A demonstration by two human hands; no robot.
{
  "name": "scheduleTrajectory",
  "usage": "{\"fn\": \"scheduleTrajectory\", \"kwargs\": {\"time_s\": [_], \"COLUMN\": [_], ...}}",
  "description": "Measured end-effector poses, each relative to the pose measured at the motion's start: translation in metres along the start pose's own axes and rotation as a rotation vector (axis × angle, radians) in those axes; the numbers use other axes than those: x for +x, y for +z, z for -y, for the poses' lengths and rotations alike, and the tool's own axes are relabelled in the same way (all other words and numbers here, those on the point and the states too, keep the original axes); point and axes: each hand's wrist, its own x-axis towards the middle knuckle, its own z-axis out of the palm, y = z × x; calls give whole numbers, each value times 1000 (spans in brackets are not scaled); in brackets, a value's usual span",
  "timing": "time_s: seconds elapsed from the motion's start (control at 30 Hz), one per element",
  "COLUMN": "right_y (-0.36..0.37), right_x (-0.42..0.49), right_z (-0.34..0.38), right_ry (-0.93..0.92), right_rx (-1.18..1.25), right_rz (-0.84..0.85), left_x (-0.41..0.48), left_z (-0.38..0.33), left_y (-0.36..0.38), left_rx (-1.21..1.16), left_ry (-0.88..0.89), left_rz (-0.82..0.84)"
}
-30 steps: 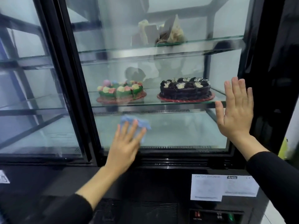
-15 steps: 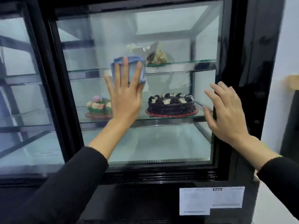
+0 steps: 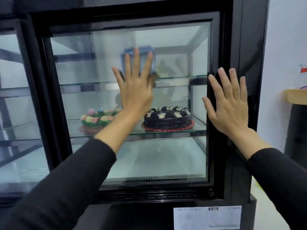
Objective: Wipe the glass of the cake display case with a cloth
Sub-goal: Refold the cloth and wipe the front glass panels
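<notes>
Wiping the upper part of the display case glass

Our left hand point(image 3: 135, 90) lies flat and spread, pressing the blue cloth point(image 3: 139, 55) against the glass point(image 3: 174, 155) above the upper shelf, while our right hand point(image 3: 230, 105), open and empty, braces on the black door frame point(image 3: 216, 47). To do this well, we judge we should keep the palm flat so the whole cloth bears on the pane, work in overlapping passes, and reach the corners by the frame.
</notes>
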Motion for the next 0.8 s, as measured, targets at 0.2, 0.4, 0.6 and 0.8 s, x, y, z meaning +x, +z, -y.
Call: {"fn": "scheduleTrajectory", "kwargs": {"time_s": [0.2, 0.4, 0.6, 0.8], "right_y": [0, -5, -5, -6], "right_x": [-3, -8, -32, -32], "right_z": [-2, -9, -21, -24], "right_ry": [68, 45, 62, 30], "right_rx": [35, 128, 84, 64], "right_rz": [-9, 22, 51, 55], "left_x": [-129, 45, -4, -73], "left_z": [12, -23, -61, -23], "left_y": [8, -3, 18, 20], "left_rx": [156, 104, -4, 163], "left_ry": [792, 257, 224, 838], "left_rz": [203, 69, 0, 159]}}
